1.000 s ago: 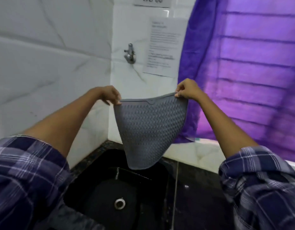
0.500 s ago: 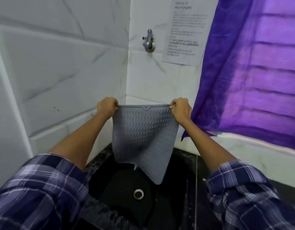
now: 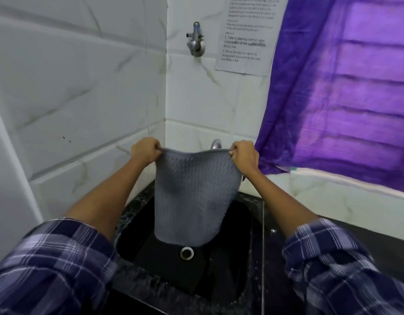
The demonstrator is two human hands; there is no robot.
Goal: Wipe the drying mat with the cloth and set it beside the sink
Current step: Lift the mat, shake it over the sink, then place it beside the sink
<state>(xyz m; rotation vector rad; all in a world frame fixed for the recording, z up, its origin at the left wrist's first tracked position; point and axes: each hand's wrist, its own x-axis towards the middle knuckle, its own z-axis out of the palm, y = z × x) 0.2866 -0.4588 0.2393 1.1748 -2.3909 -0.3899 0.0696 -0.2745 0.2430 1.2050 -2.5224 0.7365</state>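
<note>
Left wall: white marbled tiles (image 3: 71, 87), meeting the back wall at the corner. My left hand (image 3: 145, 151): fingers curled tight, pinching the upper left corner of the drying mat (image 3: 192, 196). Drying mat: grey, dimpled, held up by its top edge between both my hands, hanging slack over the sink (image 3: 246, 258), its lower edge just above the drain (image 3: 186, 253). Sink: black basin, set in the dark worktop (image 3: 366, 237) at its back left corner. Back wall: a metal tap (image 3: 195, 39) high up, a second spout (image 3: 216, 144) showing just behind the mat's top edge, a printed sheet (image 3: 246, 35) to the tap's right. My right hand (image 3: 243, 155): fingers curled, pinching the mat's upper right corner. Far right: purple curtain (image 3: 346, 87) hanging above the worktop's back edge.
</note>
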